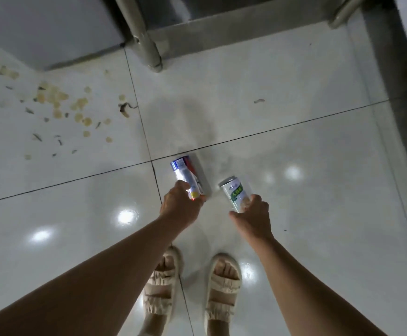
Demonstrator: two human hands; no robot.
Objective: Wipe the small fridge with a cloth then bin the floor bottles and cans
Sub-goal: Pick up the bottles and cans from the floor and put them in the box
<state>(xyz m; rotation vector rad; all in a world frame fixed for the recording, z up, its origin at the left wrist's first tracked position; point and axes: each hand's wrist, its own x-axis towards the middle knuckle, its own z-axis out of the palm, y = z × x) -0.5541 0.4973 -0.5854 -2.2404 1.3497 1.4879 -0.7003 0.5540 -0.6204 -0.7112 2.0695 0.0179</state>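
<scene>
Hands [180, 204] [254, 217] grip cans [188, 177] [236, 194] above open tile floor [294, 132].

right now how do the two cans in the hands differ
The left hand holds a blue and silver can; the right hand holds a white and green can. The blue one looks longer and slimmer, the green one shorter. Both are held off the tiled floor, tilted away from the person.
</scene>
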